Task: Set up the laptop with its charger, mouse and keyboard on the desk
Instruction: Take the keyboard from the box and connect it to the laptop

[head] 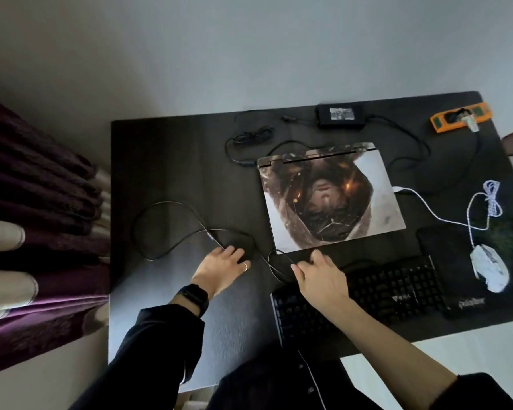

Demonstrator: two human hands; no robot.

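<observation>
The left grip (222, 266), a bare hand with a ring, lies knuckles up on the worktop (175, 161), its fingers curled down over a thin black cable (172, 253). The right grip (320, 276) is narrow, thumb and fingers pinching the same cable just right of the left one, with a small loop of it standing between the two. Left of the hands the cable swings out in a wide loop over the bare worktop.

The right forearm crosses the black keyboard (397, 287), which lies at the near edge, slanted. Just beyond the hands the laptop (329, 199) lies shut, its lid covered by a picture. A white lead (427, 208) runs from its right side to the white mouse (489, 269), which sits on a dark pad (456, 244) right of the keyboard.

At the far edge lies the charger (339, 116); one of its leads reaches the laptop's far left corner. An orange power strip (461, 116) sits at the far right corner. A purple curtain (42, 202) hangs at the left.
</observation>
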